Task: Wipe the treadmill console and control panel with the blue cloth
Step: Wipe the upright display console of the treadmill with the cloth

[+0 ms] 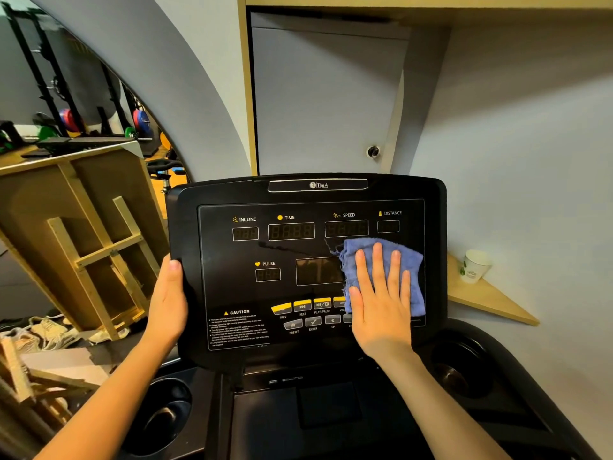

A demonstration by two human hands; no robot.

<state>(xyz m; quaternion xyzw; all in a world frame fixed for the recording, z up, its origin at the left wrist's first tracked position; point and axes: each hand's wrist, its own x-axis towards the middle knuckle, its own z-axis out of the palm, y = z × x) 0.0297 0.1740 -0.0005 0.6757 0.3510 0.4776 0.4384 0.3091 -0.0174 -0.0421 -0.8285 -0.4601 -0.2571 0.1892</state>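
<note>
The black treadmill console fills the middle of the view, its control panel showing dark displays and yellow buttons. A blue cloth lies flat on the panel's right side, covering some buttons and part of the centre screen. My right hand presses flat on the cloth with fingers spread. My left hand grips the console's left edge, thumb on the front.
Cup holders sit at lower left and right. A paper cup stands on a wooden corner shelf to the right. A tilted wooden frame and shoes lie to the left. A cabinet door is behind.
</note>
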